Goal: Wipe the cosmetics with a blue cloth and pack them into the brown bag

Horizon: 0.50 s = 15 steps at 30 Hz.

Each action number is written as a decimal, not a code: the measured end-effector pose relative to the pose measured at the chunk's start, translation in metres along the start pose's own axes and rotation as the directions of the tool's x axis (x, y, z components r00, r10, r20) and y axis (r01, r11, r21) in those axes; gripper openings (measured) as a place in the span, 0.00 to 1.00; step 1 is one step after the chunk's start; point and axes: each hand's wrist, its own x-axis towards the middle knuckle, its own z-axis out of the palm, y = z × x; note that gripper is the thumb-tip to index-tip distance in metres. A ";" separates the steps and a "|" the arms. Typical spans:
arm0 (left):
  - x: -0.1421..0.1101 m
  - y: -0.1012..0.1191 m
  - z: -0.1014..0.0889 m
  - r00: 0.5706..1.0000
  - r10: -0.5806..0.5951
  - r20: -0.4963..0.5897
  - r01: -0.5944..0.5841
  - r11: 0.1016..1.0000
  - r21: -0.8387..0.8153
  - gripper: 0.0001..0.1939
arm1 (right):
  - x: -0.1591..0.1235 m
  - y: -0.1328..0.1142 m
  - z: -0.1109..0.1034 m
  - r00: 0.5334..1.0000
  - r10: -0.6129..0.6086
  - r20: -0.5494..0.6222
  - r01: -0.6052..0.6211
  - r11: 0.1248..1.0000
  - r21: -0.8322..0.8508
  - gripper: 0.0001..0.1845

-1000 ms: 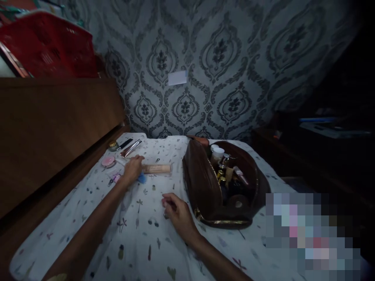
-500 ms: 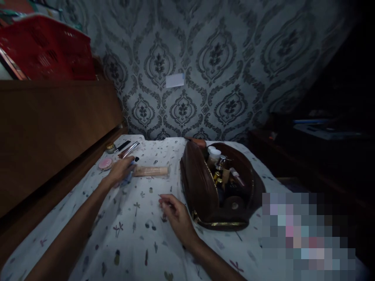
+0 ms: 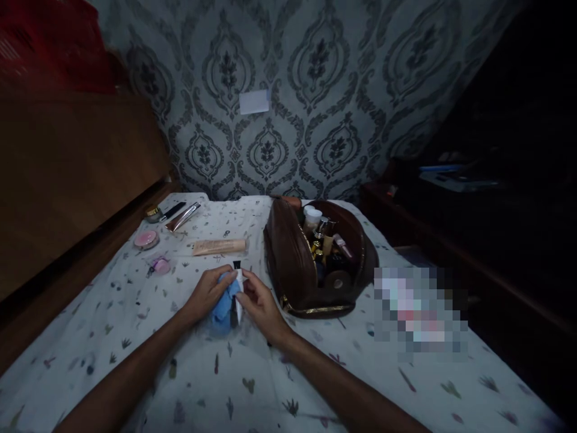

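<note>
My left hand (image 3: 205,294) is closed on a crumpled blue cloth (image 3: 220,317). The cloth presses against a slim white tube with a black cap (image 3: 239,304), held upright between my hands. My right hand (image 3: 260,304) pinches this tube from the right side. Beyond the hands, a beige cosmetic tube (image 3: 219,247) lies flat on the patterned sheet. Right of my hands stands a brown makeup bag (image 3: 288,264), unzipped, with white-lidded jars (image 3: 312,220) and several small bottles and tubes inside.
At the left lie a pink round compact (image 3: 146,240), a small purple-pink item (image 3: 161,265), a gold-lidded jar (image 3: 153,213), a black slim item (image 3: 174,210) and a shiny brown tube (image 3: 183,218). A wooden cabinet (image 3: 76,180) borders the left; a blurred-out patch covers something at the right.
My left hand has come back toward me and right, bringing the blue cloth and white tube. My right hand has closed on the tube. The view has shifted slightly.
</note>
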 end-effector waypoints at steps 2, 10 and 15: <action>0.001 -0.003 -0.007 0.995 0.003 -0.100 -0.007 0.999 -0.041 0.20 | 0.000 -0.007 0.001 0.999 0.036 0.027 -0.038 0.996 0.080 0.31; 0.004 -0.006 -0.026 0.998 0.051 -0.025 -0.053 0.994 -0.093 0.19 | -0.002 -0.023 0.001 0.989 0.129 0.077 -0.137 0.986 0.098 0.25; 0.001 -0.008 -0.029 0.999 0.037 0.019 -0.034 0.990 -0.135 0.19 | 0.000 -0.018 0.000 0.988 0.135 0.077 -0.140 0.987 0.075 0.27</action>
